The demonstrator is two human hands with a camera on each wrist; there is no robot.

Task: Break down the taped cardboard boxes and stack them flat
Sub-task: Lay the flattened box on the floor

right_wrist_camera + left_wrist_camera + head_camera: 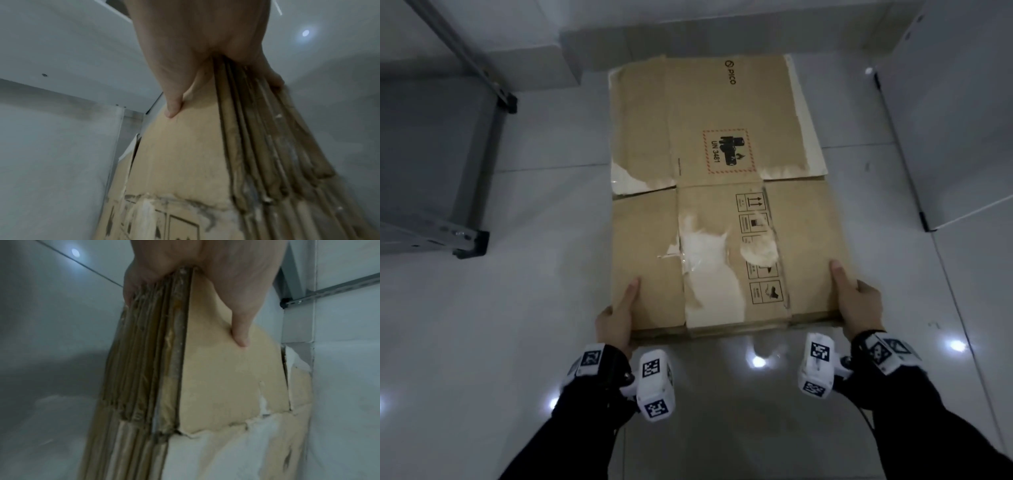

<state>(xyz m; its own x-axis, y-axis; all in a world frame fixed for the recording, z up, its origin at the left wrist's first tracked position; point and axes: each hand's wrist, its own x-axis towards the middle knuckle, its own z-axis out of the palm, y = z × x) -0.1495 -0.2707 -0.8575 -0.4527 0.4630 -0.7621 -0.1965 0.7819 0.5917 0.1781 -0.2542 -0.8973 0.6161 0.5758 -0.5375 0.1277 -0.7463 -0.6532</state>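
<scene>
A stack of flattened brown cardboard boxes [715,192] fills the middle of the head view, its top sheet torn white in patches and printed with a UN 3481 label. My left hand [619,315] grips the near left corner, thumb on top. My right hand [854,298] grips the near right corner the same way. In the left wrist view the thumb [240,331] presses the top sheet while the fingers [131,288] wrap under several layered edges of the stack [148,361]. The right wrist view shows the same pinch, thumb [172,105] above the stack [185,154].
Glossy white floor tiles [534,325] lie all around. A grey metal frame with black feet [470,240] stands at the left. A white cabinet [945,120] stands at the right. A low white step [619,41] runs along the far wall.
</scene>
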